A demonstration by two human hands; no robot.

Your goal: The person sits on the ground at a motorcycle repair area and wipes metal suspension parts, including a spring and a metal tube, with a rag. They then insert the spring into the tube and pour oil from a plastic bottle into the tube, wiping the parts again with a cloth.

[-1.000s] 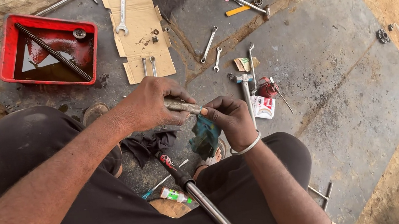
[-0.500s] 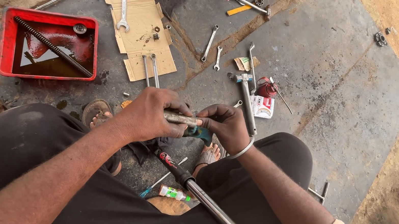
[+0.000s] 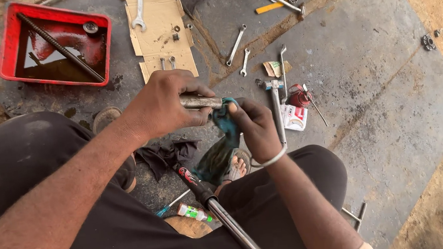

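Two hands, one metal tube, one rag. Left hand [image 3: 165,104] grasps the short grey metal tube [image 3: 201,102], held level above the lap; right hand [image 3: 256,127] pinches the teal rag [image 3: 222,141] against its end. Rag now hangs longer than before. Beyond: one hammer [image 3: 275,106], one red tray [image 3: 8,41], two small spanners [image 3: 239,52].

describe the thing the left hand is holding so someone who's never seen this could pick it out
Start at the red tray of dark liquid at top left, then drop down and right to the two hands at frame centre. The left hand has its grip closed around a short, dull grey metal tube; the right hand presses a teal rag on its end. Unlike the wrenches lying flat, it is held off the ground.
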